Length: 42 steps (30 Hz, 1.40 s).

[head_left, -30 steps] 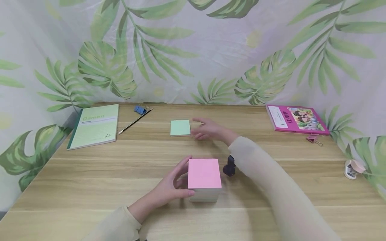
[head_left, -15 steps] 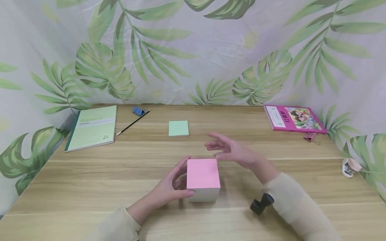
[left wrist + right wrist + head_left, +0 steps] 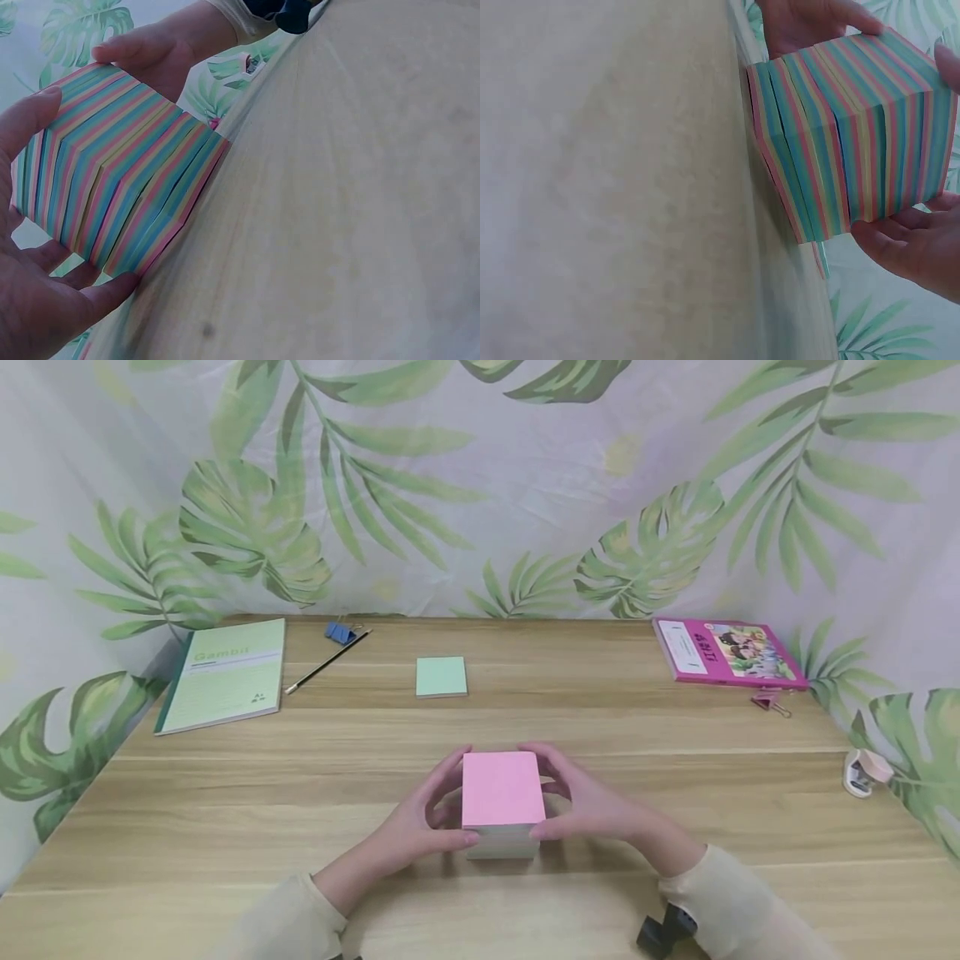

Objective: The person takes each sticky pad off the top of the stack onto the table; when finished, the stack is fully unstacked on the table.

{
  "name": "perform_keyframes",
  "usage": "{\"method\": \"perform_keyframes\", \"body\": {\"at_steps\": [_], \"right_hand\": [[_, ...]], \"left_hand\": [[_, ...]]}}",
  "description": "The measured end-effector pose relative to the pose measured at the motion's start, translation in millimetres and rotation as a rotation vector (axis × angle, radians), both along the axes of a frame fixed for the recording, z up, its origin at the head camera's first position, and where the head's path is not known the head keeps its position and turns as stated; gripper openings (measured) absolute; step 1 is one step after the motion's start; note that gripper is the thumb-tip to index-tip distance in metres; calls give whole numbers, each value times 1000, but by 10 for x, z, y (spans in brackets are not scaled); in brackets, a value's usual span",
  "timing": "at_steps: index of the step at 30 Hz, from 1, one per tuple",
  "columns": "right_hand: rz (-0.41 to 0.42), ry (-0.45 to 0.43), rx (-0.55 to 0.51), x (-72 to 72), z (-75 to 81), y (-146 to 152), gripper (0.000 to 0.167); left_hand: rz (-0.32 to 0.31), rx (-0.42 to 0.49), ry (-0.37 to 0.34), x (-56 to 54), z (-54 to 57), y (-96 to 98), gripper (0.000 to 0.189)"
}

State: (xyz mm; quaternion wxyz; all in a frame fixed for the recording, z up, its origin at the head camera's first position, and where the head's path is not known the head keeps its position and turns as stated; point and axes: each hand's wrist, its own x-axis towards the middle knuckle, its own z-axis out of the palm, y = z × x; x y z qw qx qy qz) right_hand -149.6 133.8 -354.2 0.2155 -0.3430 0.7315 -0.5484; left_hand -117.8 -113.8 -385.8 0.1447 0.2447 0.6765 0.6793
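Gripping, on the table (image 3: 637,902), a pink-topped, stripe-sided stack (image 3: 502,789): from nine o'clock with the left hand (image 3: 415,829), from three o'clock with the right hand (image 3: 592,806), with both thumbs near six. Beyond, toward eleven, a pad (image 3: 441,677); toward ten, a notebook (image 3: 225,681) and pencil (image 3: 327,662); toward two, a book (image 3: 731,653).

A striped, pink-topped paper block (image 3: 502,790) stands on the table (image 3: 225,810).
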Motion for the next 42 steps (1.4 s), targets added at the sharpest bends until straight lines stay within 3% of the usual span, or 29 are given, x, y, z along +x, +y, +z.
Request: {"method": "perform_keyframes", "body": {"at_steps": [10,13,18,23,33,38,42], "right_hand": [[-65,-30,-20,13,-25,187,81],[-59,-117,-88,-30,-33,315,82],[-47,-314,-327,-193,-71,480,81],[-117,-486,-450,-497,-20,493,84],[-279,-616,-356,-1399,-78,103,85],[-313,-685,-312,-1679,-196,-87,85],[-328,-708,-276,-1821,-272,-204,86]], "left_hand": [[6,-3,-1,6,-8,-4,85],[18,-19,-2,3,-11,-2,84],[20,-22,-11,3,-8,2,84],[16,-22,-16,1,-7,5,84],[23,-30,-15,7,-4,-6,83],[21,-27,-35,25,14,-2,84],[11,-19,-40,57,95,0,85]]}}
